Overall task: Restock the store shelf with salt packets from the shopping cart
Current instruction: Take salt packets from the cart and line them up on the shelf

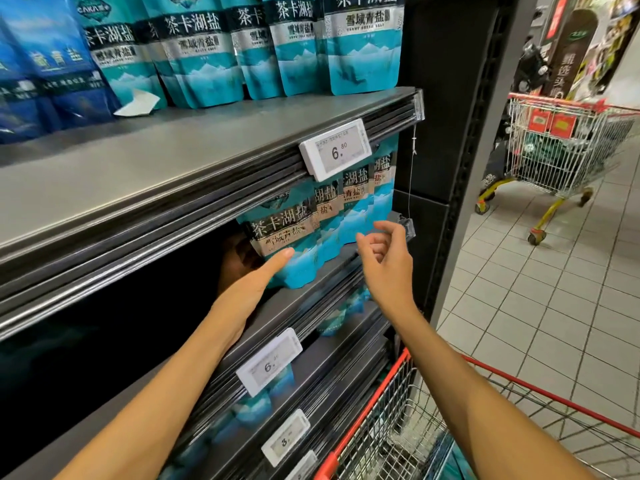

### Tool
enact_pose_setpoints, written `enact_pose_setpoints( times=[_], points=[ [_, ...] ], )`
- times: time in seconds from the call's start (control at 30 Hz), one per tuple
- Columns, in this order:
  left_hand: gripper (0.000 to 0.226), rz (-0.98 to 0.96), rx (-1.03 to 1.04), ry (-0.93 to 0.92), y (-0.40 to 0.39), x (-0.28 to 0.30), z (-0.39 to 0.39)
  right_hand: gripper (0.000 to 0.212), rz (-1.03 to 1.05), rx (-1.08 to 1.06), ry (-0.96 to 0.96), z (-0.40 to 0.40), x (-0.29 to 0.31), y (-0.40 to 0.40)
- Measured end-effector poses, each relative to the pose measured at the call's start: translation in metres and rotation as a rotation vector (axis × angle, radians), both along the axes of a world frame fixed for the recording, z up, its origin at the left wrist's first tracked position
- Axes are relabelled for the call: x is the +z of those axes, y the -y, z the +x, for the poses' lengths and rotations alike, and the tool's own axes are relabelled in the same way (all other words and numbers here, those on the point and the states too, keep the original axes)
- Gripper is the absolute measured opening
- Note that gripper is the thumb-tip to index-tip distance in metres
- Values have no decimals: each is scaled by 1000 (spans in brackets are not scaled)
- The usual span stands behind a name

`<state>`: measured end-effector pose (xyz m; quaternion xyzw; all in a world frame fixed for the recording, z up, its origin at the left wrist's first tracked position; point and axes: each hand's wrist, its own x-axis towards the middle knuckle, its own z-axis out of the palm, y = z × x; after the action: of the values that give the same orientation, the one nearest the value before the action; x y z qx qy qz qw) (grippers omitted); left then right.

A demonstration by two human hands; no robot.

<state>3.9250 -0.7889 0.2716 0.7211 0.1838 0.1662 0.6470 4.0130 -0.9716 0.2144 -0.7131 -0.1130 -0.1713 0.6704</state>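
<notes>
Teal salt packets [294, 233] stand in a row on the second shelf [322, 268], under a price tag reading 6.80. My left hand [249, 278] reaches into that shelf; its thumb lies across the front of the leftmost packet while the fingers go behind it, mostly hidden in the dark. My right hand [384, 261] hovers just in front of the row's right part, fingers loosely curled, holding nothing. The shopping cart [391, 410] with a red rim sits at the bottom right beside the shelving.
More teal and blue packets [207, 50] fill the top shelf [173, 147]. Lower shelves carry price tags [268, 362] and further packets. A second loaded cart [561, 147] stands down the tiled aisle [540, 306] at the right. A dark upright post [457, 168] ends the shelving.
</notes>
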Motion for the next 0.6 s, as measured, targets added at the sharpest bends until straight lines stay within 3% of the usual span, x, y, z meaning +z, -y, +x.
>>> enact_pose_setpoints(
  times=[0.1, 0.2, 0.23, 0.37, 0.6],
  points=[
    [52, 89, 208, 38, 8, -9, -22, 16, 29, 0, -22, -9, -5, 11],
    [15, 157, 426, 215, 22, -13, -46, 7, 28, 14, -31, -22, -11, 27],
    [12, 168, 420, 296, 27, -15, -53, 7, 37, 19, -38, -29, -14, 34],
    [17, 163, 69, 443, 69, -36, -74, 8, 56, 6, -96, -58, -34, 69],
    [7, 79, -325, 247, 165, -111, -65, 8, 125, -201, -234, -119, -84, 160]
  ],
)
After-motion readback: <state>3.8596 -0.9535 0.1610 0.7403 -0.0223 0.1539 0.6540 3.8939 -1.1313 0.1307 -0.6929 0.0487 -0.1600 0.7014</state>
